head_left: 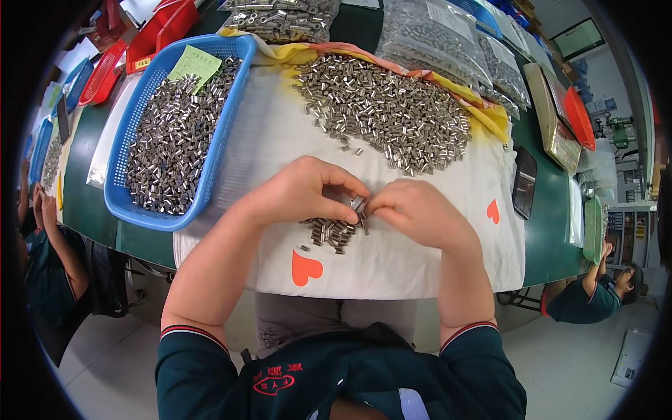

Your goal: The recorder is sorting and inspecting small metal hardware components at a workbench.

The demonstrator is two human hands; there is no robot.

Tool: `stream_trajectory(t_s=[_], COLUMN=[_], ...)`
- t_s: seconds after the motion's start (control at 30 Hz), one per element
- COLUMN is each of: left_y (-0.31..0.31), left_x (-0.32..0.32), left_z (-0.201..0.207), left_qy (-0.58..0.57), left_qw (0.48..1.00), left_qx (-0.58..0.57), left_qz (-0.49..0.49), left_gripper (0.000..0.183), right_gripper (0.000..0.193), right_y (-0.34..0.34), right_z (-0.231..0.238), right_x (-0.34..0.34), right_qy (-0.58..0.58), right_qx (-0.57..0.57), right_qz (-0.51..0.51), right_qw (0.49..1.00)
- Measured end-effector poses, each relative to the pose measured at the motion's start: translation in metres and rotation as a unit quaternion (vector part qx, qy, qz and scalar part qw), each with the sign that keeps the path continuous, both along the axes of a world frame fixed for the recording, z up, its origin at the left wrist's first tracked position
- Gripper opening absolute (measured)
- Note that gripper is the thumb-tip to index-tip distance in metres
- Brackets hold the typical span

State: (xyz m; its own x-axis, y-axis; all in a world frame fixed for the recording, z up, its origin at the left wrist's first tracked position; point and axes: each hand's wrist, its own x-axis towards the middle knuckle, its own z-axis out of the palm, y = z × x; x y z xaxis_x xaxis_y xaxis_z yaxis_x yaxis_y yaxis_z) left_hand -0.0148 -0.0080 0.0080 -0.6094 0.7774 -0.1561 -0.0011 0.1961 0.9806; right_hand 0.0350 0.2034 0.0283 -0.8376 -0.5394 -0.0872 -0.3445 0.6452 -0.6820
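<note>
My left hand (311, 189) holds a few small metal cylinders (358, 204) between its thumb and fingers, over the cloth. Against their right side my right hand (420, 210) is closed, fingertips pressed together; whatever it pinches is hidden. Under the hands lies a small pile of the same silvery cylinders (329, 234). A much larger heap of metal cylinders (392, 112) spreads across the white cloth (378, 273) beyond my hands. To the left, a blue plastic basket (168, 222) is filled with more of them, a green paper slip (196, 66) on top.
Clear bags of metal parts (434, 49) stand at the back, behind a rolled yellow and orange cloth edge (490, 115). A dark phone (524, 182) lies on the right of the green table (549, 231). Red bins (164, 28) sit far left. Other people work on both sides.
</note>
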Motion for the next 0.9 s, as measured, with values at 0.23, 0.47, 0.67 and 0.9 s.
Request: stream_trajectory(t_s=[0.23, 0.47, 0.67, 0.9], left_y=[0.009, 0.006, 0.005, 0.008], left_x=[0.006, -0.003, -0.007, -0.005], left_z=[0.004, -0.006, -0.013, -0.012], left_qy=[0.081, -0.081, -0.156, -0.161], left_qw=[0.994, 0.992, 0.971, 0.973], left_qx=[-0.001, 0.070, 0.127, 0.123], left_qz=[-0.075, 0.065, 0.125, 0.112], left_gripper=[0.033, 0.031, 0.031, 0.032], right_gripper=[0.011, 0.006, 0.006, 0.007], right_y=[-0.020, -0.019, -0.017, -0.024], right_z=[-0.020, -0.017, -0.005, -0.004], right_x=[-0.037, -0.027, -0.007, -0.004], right_qy=[0.258, 0.236, 0.031, 0.057], right_qx=[0.072, 0.132, -0.172, -0.186], right_qz=[-0.140, -0.113, -0.234, -0.208], right_qw=[0.953, 0.956, 0.956, 0.959])
